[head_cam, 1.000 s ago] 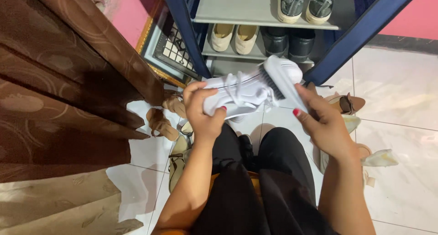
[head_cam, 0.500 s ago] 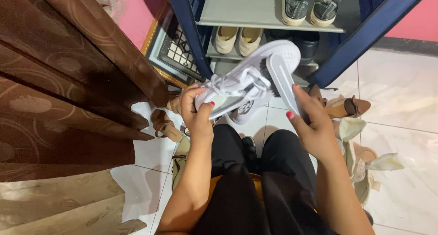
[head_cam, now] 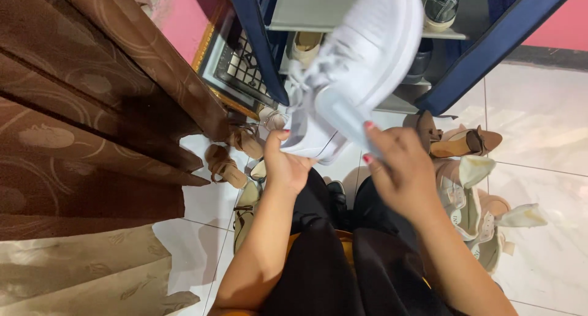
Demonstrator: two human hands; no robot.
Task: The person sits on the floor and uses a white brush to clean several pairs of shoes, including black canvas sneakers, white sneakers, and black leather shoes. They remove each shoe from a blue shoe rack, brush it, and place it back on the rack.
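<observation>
Now, left hand (head_cam: pixel 286 164): closed around the heel of a raised white sneaker (head_cam: pixel 355 64).
Right hand (head_cam: pixel 401 169): fingers curled on a pale brush handle (head_cam: pixel 346 121), against the sneaker.

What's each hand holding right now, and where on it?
Left hand grips the white sneaker at its heel end. Right hand holds a pale brush by its handle, blurred, against the shoe.

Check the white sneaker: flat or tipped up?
Tipped up. The white sneaker points toe-up toward the shoe rack; the left hand grips its heel end, the right hand holds a blurred brush handle against it.
</observation>
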